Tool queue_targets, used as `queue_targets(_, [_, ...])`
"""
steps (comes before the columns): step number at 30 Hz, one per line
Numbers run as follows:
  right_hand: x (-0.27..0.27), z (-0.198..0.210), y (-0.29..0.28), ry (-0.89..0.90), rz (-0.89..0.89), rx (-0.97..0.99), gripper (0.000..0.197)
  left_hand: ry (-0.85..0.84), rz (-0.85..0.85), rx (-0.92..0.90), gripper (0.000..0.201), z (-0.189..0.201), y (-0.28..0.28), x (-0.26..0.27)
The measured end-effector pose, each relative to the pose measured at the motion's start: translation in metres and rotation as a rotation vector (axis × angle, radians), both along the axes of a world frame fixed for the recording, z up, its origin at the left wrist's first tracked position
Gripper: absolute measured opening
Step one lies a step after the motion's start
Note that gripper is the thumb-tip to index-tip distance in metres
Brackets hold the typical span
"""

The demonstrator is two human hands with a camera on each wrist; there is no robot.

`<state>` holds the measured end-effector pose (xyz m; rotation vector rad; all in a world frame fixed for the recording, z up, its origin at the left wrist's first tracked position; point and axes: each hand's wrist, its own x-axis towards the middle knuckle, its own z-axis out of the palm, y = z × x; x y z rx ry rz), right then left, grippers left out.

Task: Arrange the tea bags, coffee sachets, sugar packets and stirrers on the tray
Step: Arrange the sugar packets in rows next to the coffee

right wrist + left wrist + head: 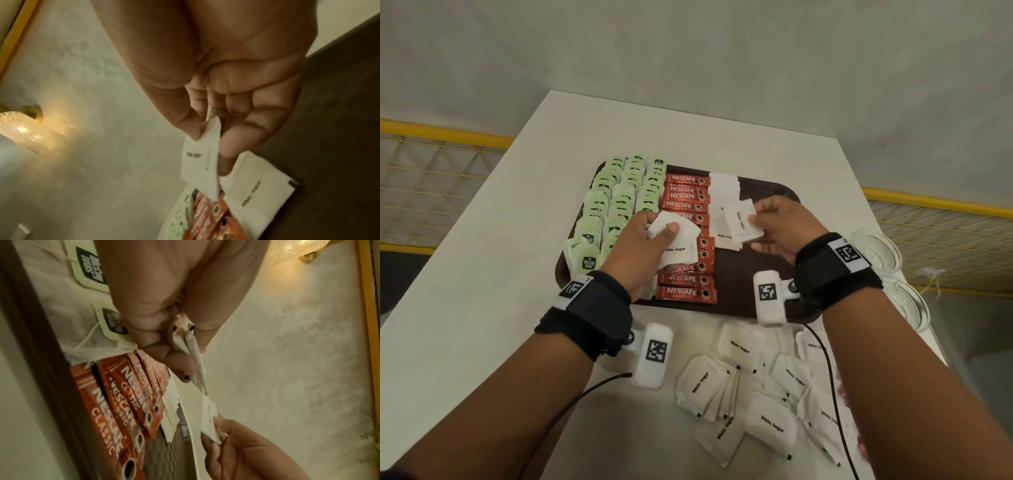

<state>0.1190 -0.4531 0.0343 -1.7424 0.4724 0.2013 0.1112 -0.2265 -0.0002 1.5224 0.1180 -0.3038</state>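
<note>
Your left hand [643, 246] grips a bunch of white sugar packets [674, 240]; your right hand [780, 226] pinches two sugar packets [741, 221] above the brown tray [767, 186].

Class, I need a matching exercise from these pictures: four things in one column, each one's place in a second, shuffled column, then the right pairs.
Things:
1. tea bags
2. coffee sachets
3. loose sugar packets
4. glass dishes

Places:
A. middle column of the tray
B. on the table, nearer than the tray
C. left part of the tray
D. right edge of the table

Pairs: 1-C, 2-A, 3-B, 4-D
</note>
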Motion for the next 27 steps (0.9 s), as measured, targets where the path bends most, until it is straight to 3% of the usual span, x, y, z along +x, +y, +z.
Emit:
queue_targets(4, [0.006, -0.012, -0.007, 0.057, 0.146, -0.245, 0.018, 0.008, 0.02, 0.009, 0.027, -0.001, 0.005, 0.001])
queue_targets(7, [0.013, -0.016, -0.002, 0.033, 0.319, -0.594, 0.017, 0.016, 0.024, 0.011, 0.026, 0.0, 0.005, 0.001])
queue_targets(9, [0.019, -0.018, 0.003, 0.011, 0.356, -0.714, 0.015, 0.016, 0.021, 0.008, 0.027, 0.0, 0.005, 0.0])
queue_targets(20, [0.048, -0.026, 0.015, 0.039, 0.351, -0.78, 0.02, 0.044, -0.003, -0.001, 0.031, -0.001, 0.007, -0.004])
queue_targets(27, [0.05, -0.023, 0.015, 0.059, 0.336, -0.848, 0.02, 0.155, -0.033, -0.104, 0.034, 0.005, 0.003, -0.002])
